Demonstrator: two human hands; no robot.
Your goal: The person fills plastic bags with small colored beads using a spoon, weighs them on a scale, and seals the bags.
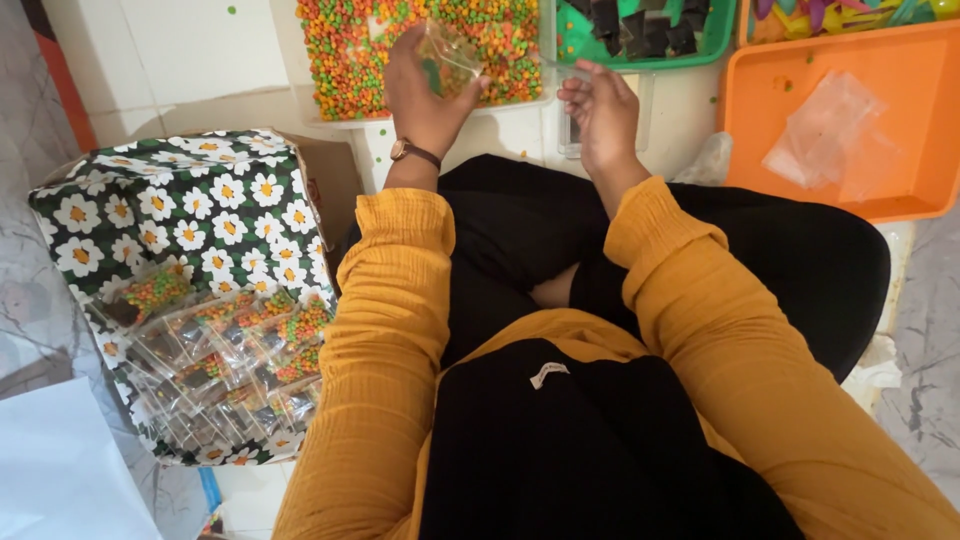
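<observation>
My left hand (425,90), with a watch at the wrist, holds a small clear bag (452,52) that has some coloured pellets in it. The bag is just above a clear tray (345,122) heaped with orange, green and yellow pellets (345,50). My right hand (603,112) is to the right of the bag, its fingers pinched on a thin clear plastic scoop (556,68) that points toward the bag. Both hands reach out over my black-clad knees, in mustard sleeves.
A flower-print box (150,210) at my left holds several filled clear packets (220,350). An orange tray (900,80) at the right holds empty clear bags (830,135). A green tray (725,35) with black pieces lies at the top. White paper (60,470) is at the bottom left.
</observation>
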